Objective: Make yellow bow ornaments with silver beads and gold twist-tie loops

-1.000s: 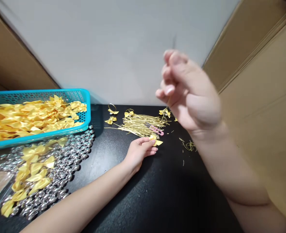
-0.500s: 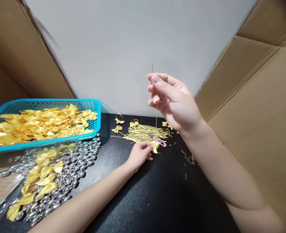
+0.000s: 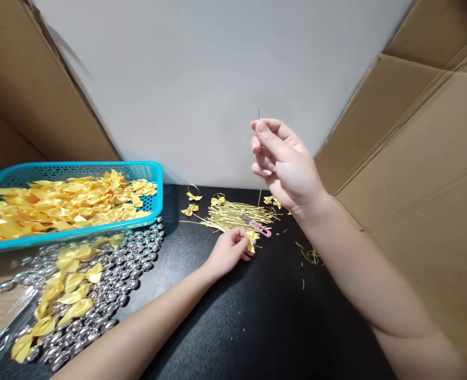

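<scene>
My left hand (image 3: 229,250), low over the black table, pinches a yellow ribbon bow (image 3: 252,241) with a silver bead at its middle. Raised against the pale wall, my right hand (image 3: 287,155) is closed, thumb and forefinger together on a thin strand. The strand's dark tip (image 3: 259,114) sticks up above the fingers, and a gold cord (image 3: 259,198) shows below the hand; the part between is hidden by the palm. Just beyond the left hand lie pink-handled thread snips (image 3: 260,228) on a pile of gold cords (image 3: 233,214).
A turquoise basket (image 3: 160,190) full of yellow bows stands left. In front of it spread silver beads (image 3: 122,279) with loose bows (image 3: 75,282) on top. Finished-looking bows (image 3: 189,210) lie near the wall. Cord scraps (image 3: 311,257) lie right. Cardboard panels (image 3: 416,174) flank both sides.
My right hand has shifted slightly to the right in view, still pinching the strand. The left hand stays nearly in place with the bow.
</scene>
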Motion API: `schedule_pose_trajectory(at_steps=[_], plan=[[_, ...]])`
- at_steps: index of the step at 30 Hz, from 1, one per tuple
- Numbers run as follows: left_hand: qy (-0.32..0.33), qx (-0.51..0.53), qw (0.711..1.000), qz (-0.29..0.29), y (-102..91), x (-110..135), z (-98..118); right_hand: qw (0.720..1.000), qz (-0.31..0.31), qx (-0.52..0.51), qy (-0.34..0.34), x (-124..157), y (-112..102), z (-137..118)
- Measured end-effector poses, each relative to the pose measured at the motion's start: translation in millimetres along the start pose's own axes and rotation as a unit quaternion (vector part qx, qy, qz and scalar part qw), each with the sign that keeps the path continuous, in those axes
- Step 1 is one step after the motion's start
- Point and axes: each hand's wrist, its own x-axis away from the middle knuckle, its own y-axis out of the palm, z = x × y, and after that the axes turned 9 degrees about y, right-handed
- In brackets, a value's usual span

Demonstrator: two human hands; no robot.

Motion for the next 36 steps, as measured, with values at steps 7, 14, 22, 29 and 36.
schedule_pose_trajectory(at_steps=[7, 14, 22, 29, 36], plan=[[-0.041, 0.06, 0.996, -0.052, 9.0, 4, 2, 1.0, 0.017, -0.007, 0.005, 8, 3, -4], [-0.078, 0.07, 0.99, -0.089, 11.3, 12, 5, 0.999, 0.043, 0.019, -0.002, 21, -12, -9], [-0.19, 0.083, 0.965, -0.162, 15.4, 35, 12, 0.994, 0.067, 0.025, 0.078, 74, -31, -12], [-0.143, -0.047, 0.98, -0.131, 18.0, 35, 14, 0.988, 0.045, -0.059, 0.137, 80, -20, -12], [0.043, -0.294, 0.95, -0.1, 5.0, 33, 11, 0.988, 0.018, -0.084, 0.132, 71, -11, -8]])
